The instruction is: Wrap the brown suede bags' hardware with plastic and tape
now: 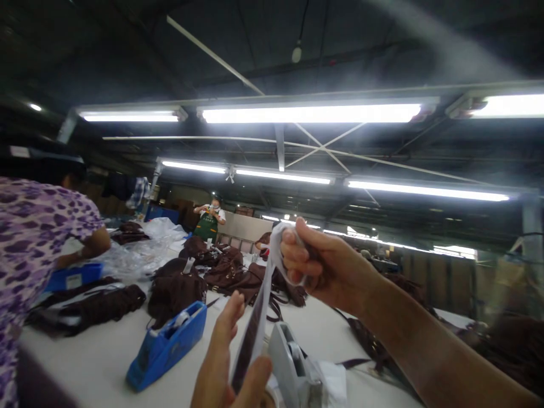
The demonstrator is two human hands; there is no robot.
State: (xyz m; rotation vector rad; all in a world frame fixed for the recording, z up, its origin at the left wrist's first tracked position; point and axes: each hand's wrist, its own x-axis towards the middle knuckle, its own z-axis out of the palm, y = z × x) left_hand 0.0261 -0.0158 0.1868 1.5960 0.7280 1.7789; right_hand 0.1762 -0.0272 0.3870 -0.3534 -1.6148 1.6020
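My right hand is raised in the middle of the view, its fingers closed on a white translucent strip that loops around them. The strip runs down toward my left hand, and something dark shows along its lower part. My left hand is open at the bottom, thumb and fingers apart on either side of the strip. Close by on the right stands a grey tape dispenser. A blue tape dispenser is on the table left of my left hand.
Dark brown bags lie across the white table, with clear plastic wrapping behind them. A blue bin is beside a co-worker in a patterned top at left. Another person in a green apron stands farther back.
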